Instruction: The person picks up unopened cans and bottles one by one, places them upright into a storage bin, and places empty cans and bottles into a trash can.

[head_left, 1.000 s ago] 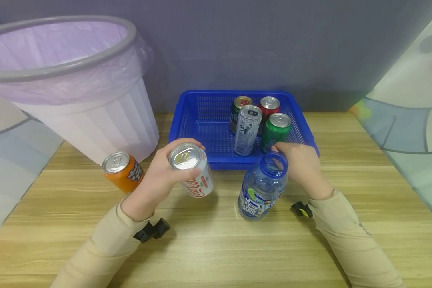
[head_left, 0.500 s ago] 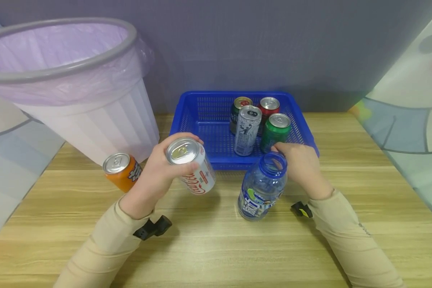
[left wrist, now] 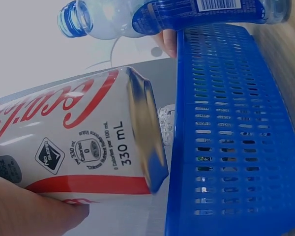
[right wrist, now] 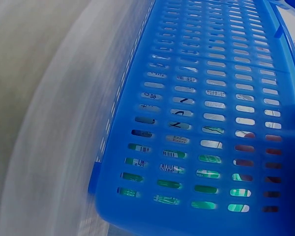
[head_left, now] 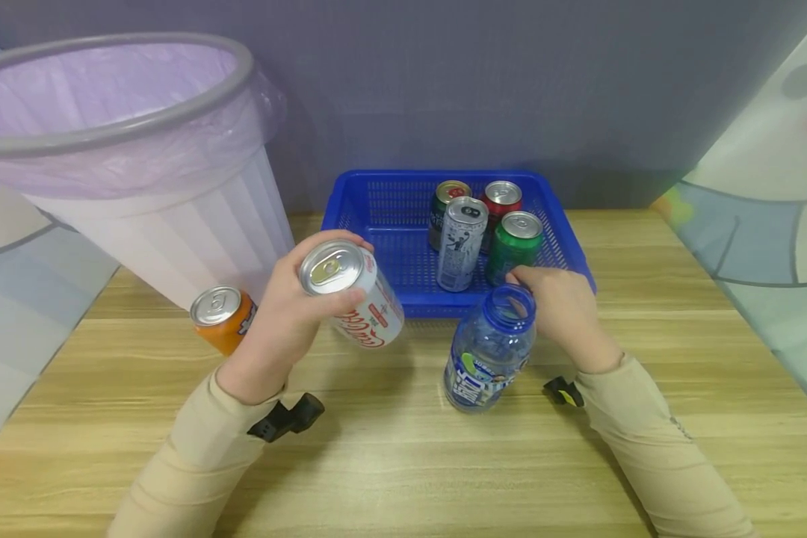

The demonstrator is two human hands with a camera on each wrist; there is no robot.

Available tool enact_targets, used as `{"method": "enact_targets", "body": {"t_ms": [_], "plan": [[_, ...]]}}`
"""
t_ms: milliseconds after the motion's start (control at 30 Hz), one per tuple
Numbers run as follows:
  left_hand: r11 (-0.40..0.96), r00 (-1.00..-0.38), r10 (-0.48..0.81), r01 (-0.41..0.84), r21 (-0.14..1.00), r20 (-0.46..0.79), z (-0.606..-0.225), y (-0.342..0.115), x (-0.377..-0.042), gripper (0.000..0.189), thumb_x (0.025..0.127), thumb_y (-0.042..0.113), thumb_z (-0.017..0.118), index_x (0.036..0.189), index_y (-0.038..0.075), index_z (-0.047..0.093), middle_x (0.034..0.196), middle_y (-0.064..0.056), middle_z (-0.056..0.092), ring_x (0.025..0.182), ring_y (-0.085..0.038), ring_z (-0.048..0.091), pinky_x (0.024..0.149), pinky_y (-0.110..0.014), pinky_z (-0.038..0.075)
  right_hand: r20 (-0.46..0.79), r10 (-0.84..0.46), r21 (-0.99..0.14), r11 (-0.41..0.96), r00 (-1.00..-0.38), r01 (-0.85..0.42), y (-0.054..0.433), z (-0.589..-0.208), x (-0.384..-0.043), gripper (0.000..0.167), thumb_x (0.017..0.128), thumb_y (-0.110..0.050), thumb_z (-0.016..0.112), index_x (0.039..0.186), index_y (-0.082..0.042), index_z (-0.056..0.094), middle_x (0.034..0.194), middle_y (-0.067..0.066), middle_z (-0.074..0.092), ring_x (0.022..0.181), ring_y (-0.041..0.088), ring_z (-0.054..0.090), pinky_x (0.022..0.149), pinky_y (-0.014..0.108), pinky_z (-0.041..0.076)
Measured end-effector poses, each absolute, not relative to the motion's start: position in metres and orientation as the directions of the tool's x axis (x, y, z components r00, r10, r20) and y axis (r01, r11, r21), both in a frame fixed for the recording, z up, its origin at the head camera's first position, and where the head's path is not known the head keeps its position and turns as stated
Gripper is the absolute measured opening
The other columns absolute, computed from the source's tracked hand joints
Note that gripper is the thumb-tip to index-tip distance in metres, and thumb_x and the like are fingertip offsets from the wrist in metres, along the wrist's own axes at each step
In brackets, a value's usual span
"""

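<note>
My left hand (head_left: 279, 317) grips a white Coca-Cola can (head_left: 366, 310), raised off the table with its top tilted toward the bin. In the left wrist view the can (left wrist: 78, 132) lies across the picture, its base facing the basket's wall. My right hand (head_left: 565, 314) holds the front rim of a blue plastic basket (head_left: 417, 306) near its right corner; the bottle hides part of the fingers. A clear blue capless bottle (head_left: 487, 359) stands on the table in front of that hand. Inside the basket are a green can (head_left: 516, 246), a silver can (head_left: 460, 250), a red can (head_left: 502, 196) and a dark can (head_left: 444, 213).
At the left stands a tall white bin (head_left: 195, 217) with a purple liner. An orange can (head_left: 222, 321) sits between the bin and my left forearm, partly hidden by the hand. A grey panel (head_left: 444, 90) rises behind the basket.
My left hand has lifted the Coca-Cola can slightly up and leftward, and the can tilts more. The right hand, bottle and basket have hardly moved.
</note>
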State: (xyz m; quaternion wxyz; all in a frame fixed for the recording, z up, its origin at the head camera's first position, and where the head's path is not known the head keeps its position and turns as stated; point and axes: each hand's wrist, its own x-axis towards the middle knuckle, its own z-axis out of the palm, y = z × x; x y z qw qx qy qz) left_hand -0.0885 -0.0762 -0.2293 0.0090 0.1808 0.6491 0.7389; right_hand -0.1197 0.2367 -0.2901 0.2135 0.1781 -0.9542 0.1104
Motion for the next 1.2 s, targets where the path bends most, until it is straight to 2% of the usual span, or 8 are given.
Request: {"method": "enact_targets", "body": {"t_ms": [233, 433, 800, 1200], "plan": [[-0.177, -0.940, 0.212, 0.234, 0.956, 0.269, -0.228, -0.073, -0.093, 0.046, 0.069, -0.008, 0.065, 0.109, 0.015, 0.062, 0.112, -0.007, 0.063, 0.105, -0.023, 0.057, 0.091, -0.038, 0.044, 0.447, -0.296, -0.127, 0.913, -0.844, -0.387, 0.237, -0.290, -0.120, 0.017, 0.091, -0.020, 0.059, 0.078, -0.011, 0.064, 0.064, 0.006, 0.065, 0.056, 0.028, 0.061, 0.050, 0.042, 0.044], [-0.200, -0.949, 0.164, 0.234, 0.952, 0.268, -0.227, -0.072, -0.097, 0.045, 0.071, -0.012, 0.062, 0.109, 0.013, 0.062, 0.107, 0.000, 0.064, 0.101, -0.021, 0.057, 0.089, -0.034, 0.045, 0.465, -0.301, -0.125, 0.908, -0.832, -0.399, 0.237, -0.291, -0.120, 0.017, 0.091, -0.019, 0.059, 0.077, -0.010, 0.064, 0.063, 0.006, 0.064, 0.054, 0.027, 0.060, 0.049, 0.042, 0.043], [-0.270, -0.957, 0.099, 0.237, 0.933, 0.272, -0.228, -0.071, -0.109, 0.044, 0.073, -0.013, 0.060, 0.102, 0.020, 0.062, 0.106, 0.002, 0.064, 0.100, -0.017, 0.056, 0.085, -0.031, 0.046, 0.453, -0.298, -0.129, 0.911, -0.840, -0.393, 0.236, -0.289, -0.120, 0.016, 0.091, -0.019, 0.059, 0.077, -0.011, 0.064, 0.063, 0.006, 0.064, 0.054, 0.027, 0.060, 0.049, 0.041, 0.043], [-0.237, -0.966, 0.085, 0.217, 0.947, 0.243, -0.224, -0.066, -0.122, 0.040, 0.078, -0.011, 0.060, 0.108, 0.015, 0.058, 0.107, 0.001, 0.062, 0.103, -0.017, 0.056, 0.088, -0.032, 0.045, 0.471, -0.303, -0.119, 0.909, -0.828, -0.400, 0.238, -0.292, -0.121, 0.019, 0.091, -0.020, 0.058, 0.075, -0.011, 0.063, 0.060, 0.006, 0.062, 0.052, 0.025, 0.058, 0.048, 0.040, 0.042]]}}
